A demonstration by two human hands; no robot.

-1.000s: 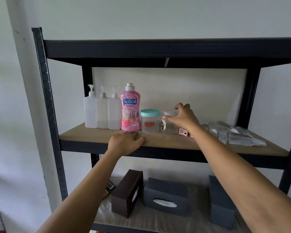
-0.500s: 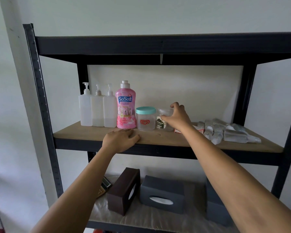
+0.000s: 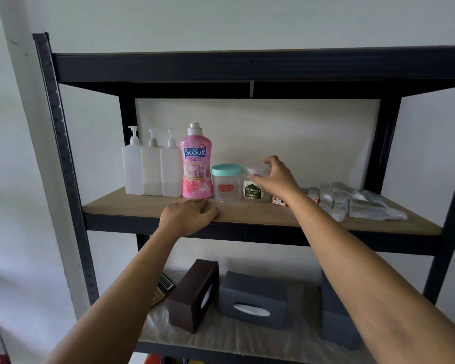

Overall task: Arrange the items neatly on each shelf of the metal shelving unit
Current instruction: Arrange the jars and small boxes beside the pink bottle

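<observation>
**Hands at work on a storage shelf**

A person's right hand (image 3: pixel 275 178) curls around the top of a small clear jar (image 3: pixel 256 186) with a dark "Eid Mubarak" label, thumb at the near side of the lid and the other fingers (image 3: pixel 271 161) arched over its far rim; whether the grip is firm or only resting cannot be told. The jar stands upright on the wooden shelf board (image 3: pixel 247 214) of a black metal shelving unit (image 3: pixel 66 153). Just to the left of those fingers, touching or nearly touching the jar, stands a clear jar with a teal lid (image 3: pixel 227 183) and a red heart mark. Further left come a pink SoSoft detergent bottle (image 3: pixel 195 164) and three translucent pump bottles (image 3: pixel 151 168), lined up side by side at the back. The left hand (image 3: pixel 188 215) lies palm down on the front edge of the board, fingers loosely together and holding nothing, just in front of the pink bottle. Behind the right wrist a small red-and-white ink box (image 3: pixel 278 200) peeks out, and to the right of it lie clear plastic packets (image 3: pixel 357 203) in a loose heap. On the shelf below the hands stand a brown tissue box (image 3: pixel 193 295) on end, a grey tissue box (image 3: pixel 252 300) beside it, another grey box (image 3: pixel 336 319) partly hidden by the right forearm, and a calculator (image 3: pixel 164 286).
</observation>
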